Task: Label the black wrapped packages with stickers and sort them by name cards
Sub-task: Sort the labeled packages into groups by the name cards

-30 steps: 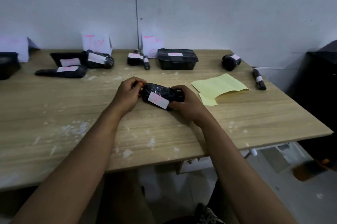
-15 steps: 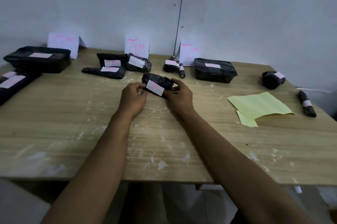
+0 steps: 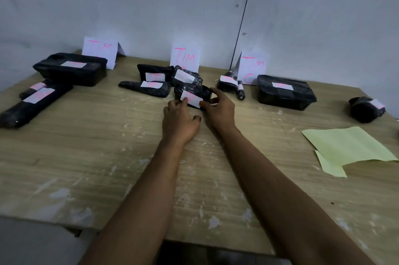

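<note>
Head camera looks down at a wooden table (image 3: pixel 86 156) with white paint marks, set against a pale wall (image 3: pixel 129 1). Three white name cards stand along the far edge, each with pink writing "TIM": the left card (image 3: pixel 100 51), the middle card (image 3: pixel 186 58) and the right card (image 3: pixel 251 67), which shows a "C" below. Both hands hold a black wrapped package (image 3: pixel 193 95) with a white sticker (image 3: pixel 191 99), just in front of the middle card. The left hand (image 3: pixel 179 120) touches it with its fingertips. The right hand (image 3: pixel 219 109) pinches its right end. Yellow paper (image 3: pixel 347 146) lies by the right edge. The near part has open room.
</note>
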